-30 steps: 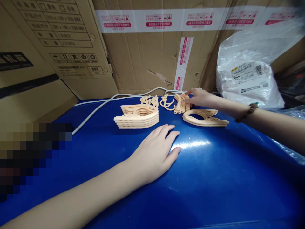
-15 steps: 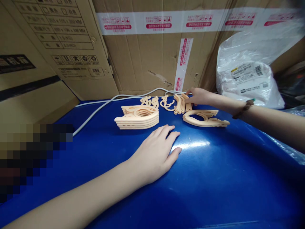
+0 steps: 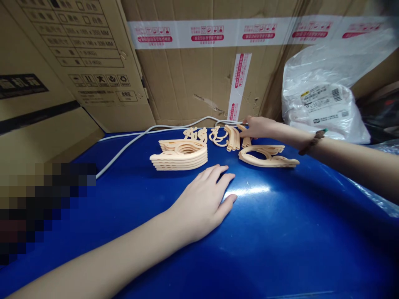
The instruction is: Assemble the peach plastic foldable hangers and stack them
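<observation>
Right hand (image 3: 261, 126) at curved cream plastic bars (image 3: 246, 143), grip unclear, light touch best; left hand (image 3: 204, 200) before them, fingers splayed, empty

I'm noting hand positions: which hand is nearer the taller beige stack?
Left. The left hand lies just in front-right of the taller stack; the right hand is farther right and back, its grip at curved strips.

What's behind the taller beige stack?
Small curved beige pieces, a white cable, then cardboard. Whatever lies low, right behind the stack, is covered.
</observation>
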`<state>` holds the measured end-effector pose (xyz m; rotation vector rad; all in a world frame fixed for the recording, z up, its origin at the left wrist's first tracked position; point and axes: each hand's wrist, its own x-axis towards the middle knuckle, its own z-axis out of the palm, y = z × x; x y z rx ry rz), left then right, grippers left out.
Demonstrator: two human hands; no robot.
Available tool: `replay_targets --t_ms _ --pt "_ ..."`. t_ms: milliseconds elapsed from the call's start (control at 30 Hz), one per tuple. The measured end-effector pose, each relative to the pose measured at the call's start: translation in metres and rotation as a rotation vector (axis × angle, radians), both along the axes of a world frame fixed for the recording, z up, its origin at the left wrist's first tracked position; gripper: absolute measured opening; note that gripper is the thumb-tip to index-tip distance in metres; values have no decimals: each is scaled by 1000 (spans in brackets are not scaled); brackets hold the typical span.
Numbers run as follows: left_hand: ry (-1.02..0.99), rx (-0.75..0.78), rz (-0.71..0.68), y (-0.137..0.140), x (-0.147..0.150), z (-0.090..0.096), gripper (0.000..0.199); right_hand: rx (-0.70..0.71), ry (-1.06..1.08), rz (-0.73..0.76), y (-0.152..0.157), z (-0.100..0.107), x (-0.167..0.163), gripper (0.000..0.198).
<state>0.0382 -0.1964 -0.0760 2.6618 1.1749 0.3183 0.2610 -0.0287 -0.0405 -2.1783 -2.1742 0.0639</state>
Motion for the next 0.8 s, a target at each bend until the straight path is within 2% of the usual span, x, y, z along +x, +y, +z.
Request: replay_targets --t_ms 167,300,400,467,567,667,733,800 --pt "-14 -3 -8 0 0 0 46 14 66 22 1 -1 5 37" --pt "-26 -3 -11 1 0 0 45 98 126 14 -2 9 11 45" --pt "-29 -2 -13 1 0 -1 44 159 187 50 -16 21 15 47" --pt "-40 -4 -12 1 0 -1 44 147 254 159 -35 28 17 45" --pt "-112 20 3 -1 0 0 51 57 320 339 -75 28 17 44" --pt "-198 147 12 -2 -1 3 56 -52 244 618 -116 18 13 46" --pt "-216 224 -2 0 -2 6 53 -41 158 715 -139 8 7 47" --pt "-206 222 -24 2 -3 9 44 -9 60 817 -154 0 1 48"
